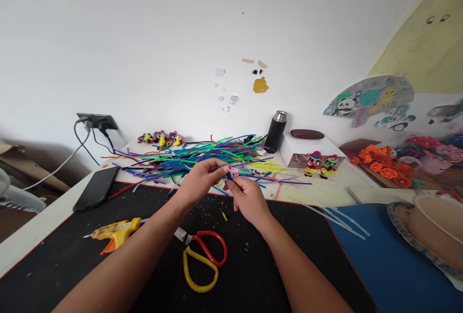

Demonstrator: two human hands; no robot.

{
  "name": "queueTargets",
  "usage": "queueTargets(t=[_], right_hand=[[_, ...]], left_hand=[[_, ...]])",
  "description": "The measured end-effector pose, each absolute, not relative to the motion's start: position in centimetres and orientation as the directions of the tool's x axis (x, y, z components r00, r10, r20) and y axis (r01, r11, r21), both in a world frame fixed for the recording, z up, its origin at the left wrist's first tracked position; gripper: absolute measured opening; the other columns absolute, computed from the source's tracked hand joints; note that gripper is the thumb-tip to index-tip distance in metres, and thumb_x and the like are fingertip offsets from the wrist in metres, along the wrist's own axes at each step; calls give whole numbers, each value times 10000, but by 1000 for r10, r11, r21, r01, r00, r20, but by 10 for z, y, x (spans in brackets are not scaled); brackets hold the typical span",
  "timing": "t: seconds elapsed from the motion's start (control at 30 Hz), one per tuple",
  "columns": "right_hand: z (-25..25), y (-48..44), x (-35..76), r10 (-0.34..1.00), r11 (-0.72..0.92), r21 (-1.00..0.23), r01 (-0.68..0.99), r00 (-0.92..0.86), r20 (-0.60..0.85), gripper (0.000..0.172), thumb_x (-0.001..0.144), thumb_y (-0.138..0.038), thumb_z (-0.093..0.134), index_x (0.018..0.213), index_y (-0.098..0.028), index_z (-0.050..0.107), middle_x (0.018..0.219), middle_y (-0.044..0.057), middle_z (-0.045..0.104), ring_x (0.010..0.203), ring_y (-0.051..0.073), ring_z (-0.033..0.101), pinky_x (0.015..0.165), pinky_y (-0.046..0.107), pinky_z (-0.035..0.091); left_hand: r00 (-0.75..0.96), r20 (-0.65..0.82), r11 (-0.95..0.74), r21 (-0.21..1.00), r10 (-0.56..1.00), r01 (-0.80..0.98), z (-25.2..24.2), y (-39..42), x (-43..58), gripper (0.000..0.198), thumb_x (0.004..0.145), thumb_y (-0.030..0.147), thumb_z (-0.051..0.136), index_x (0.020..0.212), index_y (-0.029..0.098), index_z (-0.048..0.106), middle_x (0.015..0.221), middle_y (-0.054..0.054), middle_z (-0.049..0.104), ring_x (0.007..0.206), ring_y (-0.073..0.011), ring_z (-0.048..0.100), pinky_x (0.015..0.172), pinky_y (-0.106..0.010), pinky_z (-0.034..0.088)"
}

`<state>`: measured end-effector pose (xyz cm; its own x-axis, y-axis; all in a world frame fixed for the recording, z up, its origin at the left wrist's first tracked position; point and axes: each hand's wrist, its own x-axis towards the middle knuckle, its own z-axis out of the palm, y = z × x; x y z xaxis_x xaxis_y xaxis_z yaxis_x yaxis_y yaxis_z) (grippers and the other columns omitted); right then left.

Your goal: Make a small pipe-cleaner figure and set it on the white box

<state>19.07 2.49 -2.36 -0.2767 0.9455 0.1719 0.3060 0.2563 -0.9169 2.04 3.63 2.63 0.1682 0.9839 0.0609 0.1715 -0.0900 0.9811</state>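
A short blue pipe cleaner piece (229, 175) is pinched between my two hands above the far edge of the black mat. My left hand (202, 178) grips it from the left with thumb and forefinger. From the right, my right hand (249, 199) closes its fingertips on the lower part of the same piece. Its exact shape is partly covered by the fingers. Just behind the hands lies a heap of coloured pipe cleaners (202, 154). Scissors (200, 255) with one red and one yellow handle rest on the mat, their blades partly hidden by my left forearm.
A yellow glue gun (119, 232) and a black phone (96, 188) lie on the left. Behind are small pipe cleaner figures (161, 138), a black thermos (277, 132) and a white box (307, 148). Clear glue sticks (336, 221) and a round basket (408, 231) occupy the right.
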Motion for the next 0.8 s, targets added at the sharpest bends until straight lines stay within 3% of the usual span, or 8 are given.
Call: queueTargets(t=[0.33,0.47,0.57,0.8], right_hand=[[-23,27,193,946,271,-927,260,-252,206,364,1044,-449,532,813,-200,663,445,-69,516,403,127,547,506,228,407],[-23,26,191,939,269,-941,206,-272,209,325,1055,-449,526,859,-217,639,539,-67,564,409,111,540,480,216,394],[-26,26,191,919,343,-903,259,-291,266,382,1067,-435,520,762,-216,589,538,-62,565,429,102,545,517,213,399],[-26,26,190,938,286,-945,162,-248,241,392,1081,-478,483,888,-205,689,473,-71,535,398,110,534,514,217,426]], left_hand=[[234,135,-188,957,963,221,33,46,22,457,786,623,770,737,177,687,601,31,556,577,-125,458,568,-261,355],[122,86,-97,992,989,80,24,45,14,434,713,583,850,690,179,694,587,10,613,541,-119,478,540,-251,377],[70,63,-64,998,996,7,17,46,10,410,648,536,915,658,173,727,602,-18,658,543,-120,522,531,-242,407],[100,-37,65,957,994,-283,11,50,14,424,525,466,1010,704,152,787,598,-28,677,528,-109,564,494,-209,437]])
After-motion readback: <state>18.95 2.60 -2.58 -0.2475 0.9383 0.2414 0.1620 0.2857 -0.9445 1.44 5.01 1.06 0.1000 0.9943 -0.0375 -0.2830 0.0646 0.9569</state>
